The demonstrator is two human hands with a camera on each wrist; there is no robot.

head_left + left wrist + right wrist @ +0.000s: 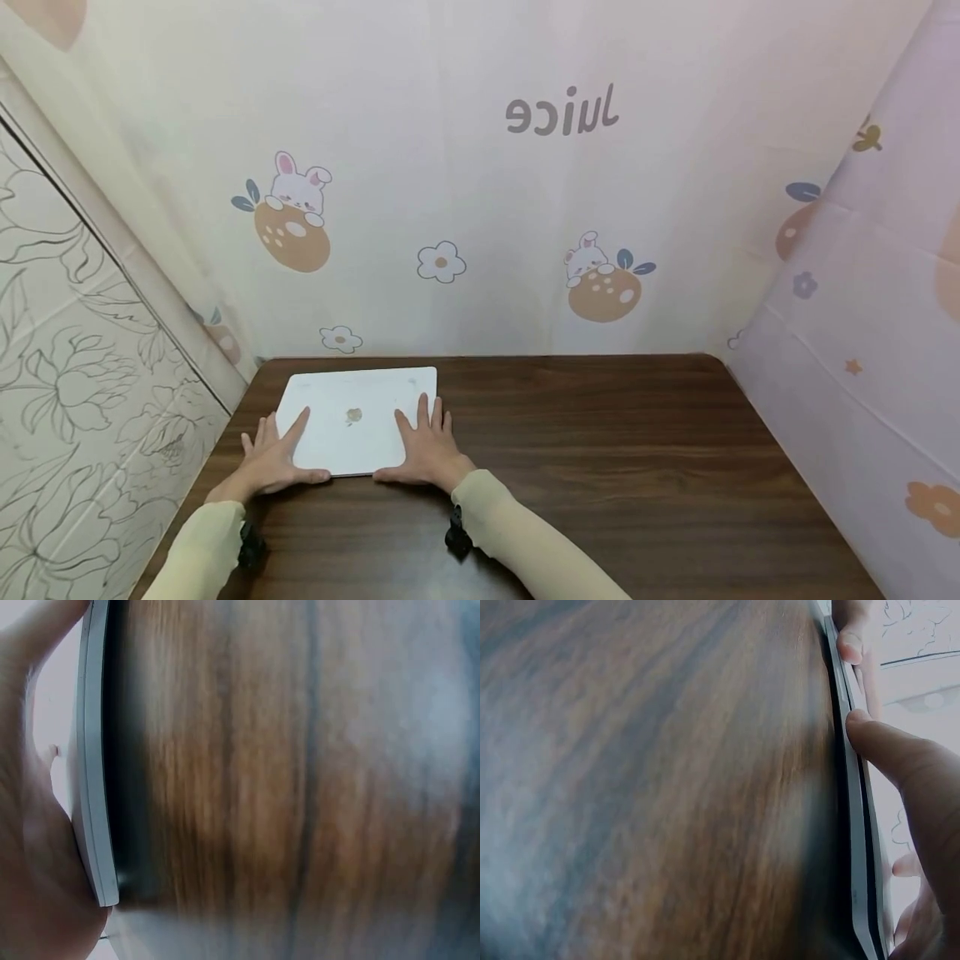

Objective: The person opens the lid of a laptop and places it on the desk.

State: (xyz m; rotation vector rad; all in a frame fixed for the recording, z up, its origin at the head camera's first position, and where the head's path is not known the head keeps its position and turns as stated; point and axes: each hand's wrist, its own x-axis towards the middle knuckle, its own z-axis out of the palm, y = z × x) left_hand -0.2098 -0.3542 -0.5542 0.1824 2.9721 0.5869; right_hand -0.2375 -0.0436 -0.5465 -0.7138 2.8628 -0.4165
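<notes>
A closed silver-white laptop (351,442) with a logo on its lid lies flat on the left of the wooden table. My left hand (268,457) rests at its near left corner, fingers spread, the index finger on the lid and the thumb along the front edge. At the near right corner is my right hand (427,446), its index finger over the lid and its other fingers by the right edge. In the right wrist view the right thumb (885,742) touches the front edge, where a thin dark seam shows. The left wrist view shows the laptop's edge (91,750) beside the left hand.
The dark wood-grain table (600,467) stretches to the right of the laptop. A printed curtain (495,200) hangs behind its back edge. Panels with flower line drawings (82,392) stand at the left, and more printed cloth (870,350) hangs at the right.
</notes>
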